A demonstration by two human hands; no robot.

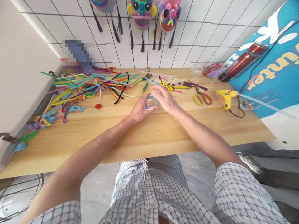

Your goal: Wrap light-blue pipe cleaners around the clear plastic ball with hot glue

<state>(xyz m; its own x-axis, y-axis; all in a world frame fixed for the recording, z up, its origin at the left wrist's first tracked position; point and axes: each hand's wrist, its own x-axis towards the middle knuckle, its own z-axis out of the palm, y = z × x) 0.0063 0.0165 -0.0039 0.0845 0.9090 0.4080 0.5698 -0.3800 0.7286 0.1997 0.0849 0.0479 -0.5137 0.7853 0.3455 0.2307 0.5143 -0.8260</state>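
Note:
Both my hands meet over the middle of the wooden table (144, 137). My left hand (139, 110) cups a small clear round shell with a light blue pipe cleaner ring (151, 102) around it. My right hand (163, 97) is closed in a pinch on the top of the same ring, fingers pressed on the blue pipe cleaner. The shell sits just above the tabletop between the two hands.
A heap of coloured pipe cleaners (93, 84) covers the back left. Pliers (143, 82), scissors (202, 97), a yellow glue gun (226, 97) with its cord, and a red bottle (243, 60) lie to the right. Colourful masks (142, 12) hang on the tiled wall.

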